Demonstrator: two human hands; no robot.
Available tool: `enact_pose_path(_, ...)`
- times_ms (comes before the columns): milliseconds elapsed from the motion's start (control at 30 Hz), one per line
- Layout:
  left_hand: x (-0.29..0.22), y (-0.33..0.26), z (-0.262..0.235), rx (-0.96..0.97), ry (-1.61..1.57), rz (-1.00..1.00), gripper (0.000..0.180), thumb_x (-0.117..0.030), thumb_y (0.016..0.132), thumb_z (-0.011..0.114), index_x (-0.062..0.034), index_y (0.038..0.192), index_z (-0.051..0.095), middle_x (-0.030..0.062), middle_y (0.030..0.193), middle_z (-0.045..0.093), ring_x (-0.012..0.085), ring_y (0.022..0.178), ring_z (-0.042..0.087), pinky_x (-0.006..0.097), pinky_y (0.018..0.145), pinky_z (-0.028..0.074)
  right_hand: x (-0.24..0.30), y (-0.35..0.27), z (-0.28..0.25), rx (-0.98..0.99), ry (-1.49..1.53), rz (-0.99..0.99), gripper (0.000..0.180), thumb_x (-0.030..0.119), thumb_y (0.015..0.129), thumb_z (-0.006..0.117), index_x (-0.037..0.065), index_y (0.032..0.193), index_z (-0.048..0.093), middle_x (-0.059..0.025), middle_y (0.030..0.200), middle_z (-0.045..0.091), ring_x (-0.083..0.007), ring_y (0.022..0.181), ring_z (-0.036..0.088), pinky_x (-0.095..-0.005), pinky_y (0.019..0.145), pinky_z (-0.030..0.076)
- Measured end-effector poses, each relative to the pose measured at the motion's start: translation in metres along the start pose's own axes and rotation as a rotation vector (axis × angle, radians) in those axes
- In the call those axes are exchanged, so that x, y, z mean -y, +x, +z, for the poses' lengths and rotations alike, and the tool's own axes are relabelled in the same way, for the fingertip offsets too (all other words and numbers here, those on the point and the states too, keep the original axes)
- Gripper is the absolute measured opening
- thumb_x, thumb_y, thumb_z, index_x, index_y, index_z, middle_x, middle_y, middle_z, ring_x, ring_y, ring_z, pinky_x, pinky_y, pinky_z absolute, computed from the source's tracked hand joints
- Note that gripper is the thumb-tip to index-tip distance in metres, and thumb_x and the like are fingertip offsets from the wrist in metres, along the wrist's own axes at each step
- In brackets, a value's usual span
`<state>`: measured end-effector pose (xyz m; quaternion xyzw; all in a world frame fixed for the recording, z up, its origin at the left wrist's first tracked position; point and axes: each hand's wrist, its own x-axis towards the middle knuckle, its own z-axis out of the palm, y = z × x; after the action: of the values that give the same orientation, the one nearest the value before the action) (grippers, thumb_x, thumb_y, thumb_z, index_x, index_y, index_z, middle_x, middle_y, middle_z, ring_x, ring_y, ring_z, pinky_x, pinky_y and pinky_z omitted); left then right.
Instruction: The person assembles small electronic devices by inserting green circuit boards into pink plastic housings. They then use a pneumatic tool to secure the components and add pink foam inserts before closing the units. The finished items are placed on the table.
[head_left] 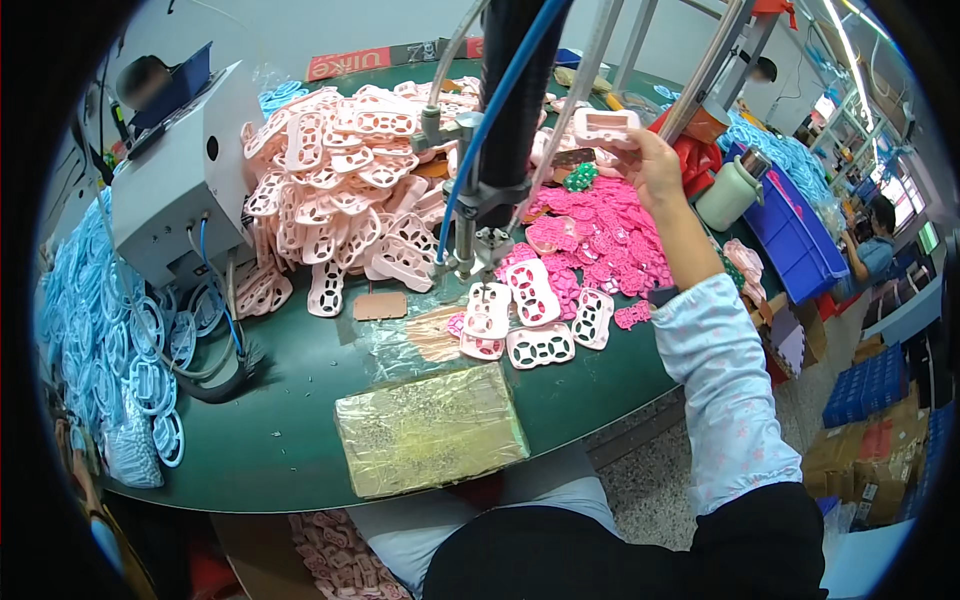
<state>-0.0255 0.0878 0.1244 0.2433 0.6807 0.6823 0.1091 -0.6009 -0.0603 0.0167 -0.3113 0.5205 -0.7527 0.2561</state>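
My right hand (645, 165) pinches one pale pink frame (605, 125) in its fingers above the counter (300, 420); four similar frames (530, 320) lie below the press. Left hand unseen.

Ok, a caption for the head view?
Right hand lifts a pale pink plastic piece above heaps of pink pieces on a green table.

frame pile (330, 190) left of tool (470, 210), tray (430, 430) before it
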Motion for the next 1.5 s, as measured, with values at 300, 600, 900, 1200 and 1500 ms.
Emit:
enact_pose_path(300, 0.062, 0.012, -0.074, -0.15, -0.534, -0.094, 0.03, -0.01, 0.094, 0.058, 0.0039, 0.121, 0.059, 0.023, 0.111, 0.063, 0.0325, 0.093, 0.065, 0.039, 0.082, 0.053, 0.049, -0.138, 0.015, 0.255, -0.274, -0.297, 0.029, 0.019, 0.092, 0.063, -0.003, 0.11, 0.062, -0.0033, 0.087, 0.063, -0.0076, 0.074, 0.057, -0.0223, 0.062, 0.047)
enact_pose_path(600, 0.156, 0.053, -0.09, -1.251, -0.724, 0.078, 0.058, -0.011, 0.097, 0.057, 0.0006, 0.147, 0.03, 0.0172, 0.133, 0.053, 0.0248, 0.119, 0.057, 0.035, 0.098, 0.049, 0.019, -0.293, 0.086, 1.0, -0.605, -0.937, 0.033, 0.021, 0.073, 0.079, 0.007, 0.102, 0.071, -0.0086, 0.102, 0.064, -0.024, 0.088, 0.062, -0.0339, 0.074, 0.052)
enact_pose_path(900, 0.143, 0.022, -0.08, -1.215, -0.779, 0.069, 0.063, -0.018, 0.085, 0.069, 0.006, 0.136, 0.039, 0.023, 0.114, 0.061, 0.036, 0.093, 0.07, 0.038, 0.07, 0.062, -0.025, -0.273, 0.091, 0.976, -0.028, 0.413, 0.08, 0.014, 0.077, 0.08, 0.004, 0.143, 0.036, -0.0125, 0.144, 0.042, -0.0239, 0.131, 0.043, -0.0408, 0.103, 0.042)
enact_pose_path(1200, 0.171, -0.011, -0.071, -1.54, -0.25, -0.235, 0.039, -0.013, 0.089, 0.068, 0.0006, 0.122, 0.053, 0.0139, 0.105, 0.065, 0.024, 0.085, 0.066, 0.039, 0.073, 0.055, -0.004, -0.259, 0.084, 0.777, -0.015, 0.531, 0.042, 0.001, 0.09, 0.063, 0.003, 0.13, 0.049, -0.0079, 0.105, 0.06, -0.0122, 0.085, 0.062, -0.0294, 0.066, 0.06)
enact_pose_path(1500, 0.176, 0.023, -0.091, -1.457, 0.759, -0.498, 0.045, -0.008, 0.075, 0.073, -0.0018, 0.117, 0.059, 0.0157, 0.121, 0.053, 0.0252, 0.114, 0.051, 0.038, 0.094, 0.041, -0.019, -0.255, 0.1, 0.843, -0.261, 0.147, 0.043, 0.002, 0.088, 0.067, 0.007, 0.128, 0.051, -0.0002, 0.09, 0.054, -0.0046, 0.076, 0.053, -0.0191, 0.063, 0.043)
